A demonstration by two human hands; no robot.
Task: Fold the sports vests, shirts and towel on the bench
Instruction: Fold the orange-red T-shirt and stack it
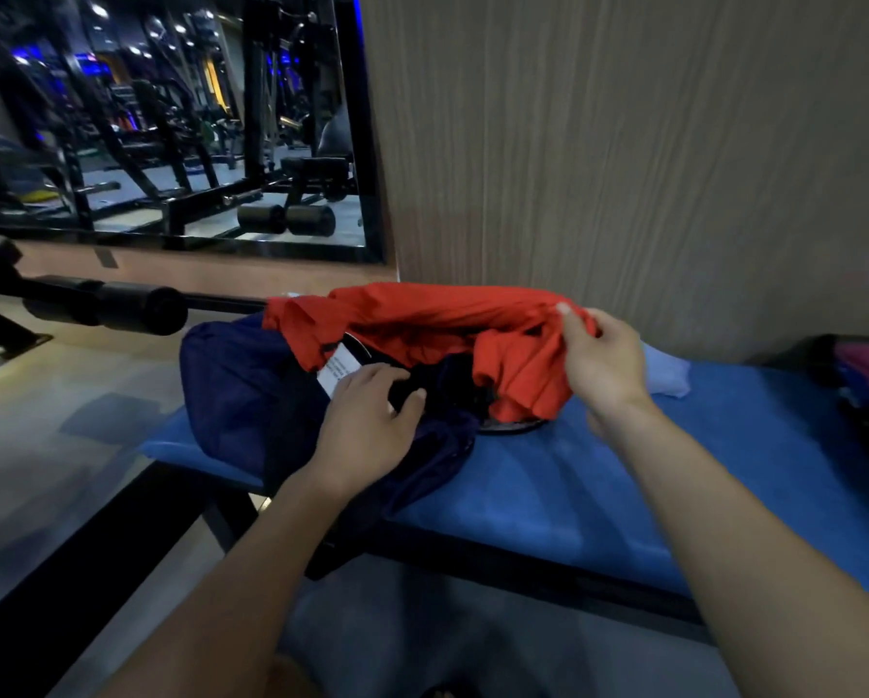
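In a dim gym, a wall mirror point(170, 118) reflects weight machines behind the blue-padded bench point(573, 476) in front of you. At its left end a navy mesh garment point(241, 395) lies heaped, your left hand point(367, 425) resting on it, fingers curled into dark fabric beside a white care label point(337, 372). Your right hand point(601, 360) pinches and lifts the red shirt point(422, 319) draped over the heap.
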